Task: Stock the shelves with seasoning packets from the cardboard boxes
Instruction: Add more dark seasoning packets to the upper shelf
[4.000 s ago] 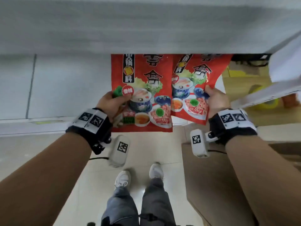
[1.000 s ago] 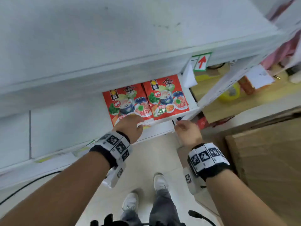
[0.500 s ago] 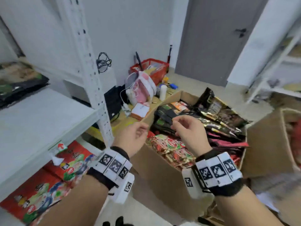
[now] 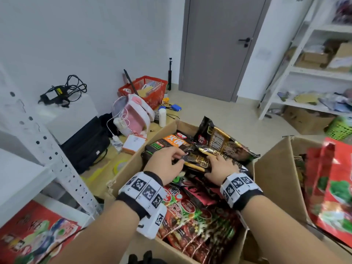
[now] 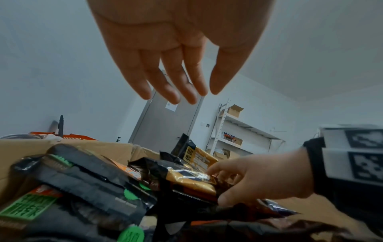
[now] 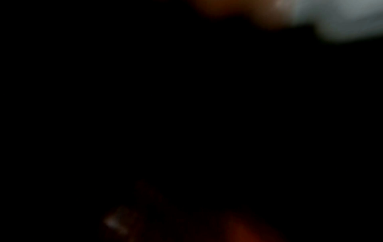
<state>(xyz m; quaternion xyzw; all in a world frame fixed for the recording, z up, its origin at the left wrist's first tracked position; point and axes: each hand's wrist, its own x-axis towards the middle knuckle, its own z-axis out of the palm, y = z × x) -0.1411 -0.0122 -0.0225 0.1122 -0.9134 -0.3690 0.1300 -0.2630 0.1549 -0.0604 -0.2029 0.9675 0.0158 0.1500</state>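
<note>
1. The cardboard box [image 4: 133, 166] stands in the middle of the scene, heaped with loose, glossy seasoning packets [image 4: 192, 221]; red ones lie near, black ones far. Judging by the shiny film, a packet pulled from this pile could drag its neighbours over the low rim onto the floor.
2. The black-and-gold packet [image 4: 198, 161] on top of the heap is the one being taken. It overlaps other dark packets, so a lift could bring up two at once, or let it slip free.
3. The lower shelf [image 4: 62, 210] at the near left already carries red packets [image 4: 34, 237]; the steel upright [image 4: 57, 161] stands between it and the box, and a careless swing could knock a packet against it.
4. The right hand [image 4: 221, 168] lies palm down on the black-and-gold packet, fingers over its top and thumb curled under its near edge, gripping it. Its wrist view is dark.
5. The left hand [image 4: 167, 164] hovers just left of that packet, fingers relaxed and slightly bent, holding nothing.
</note>
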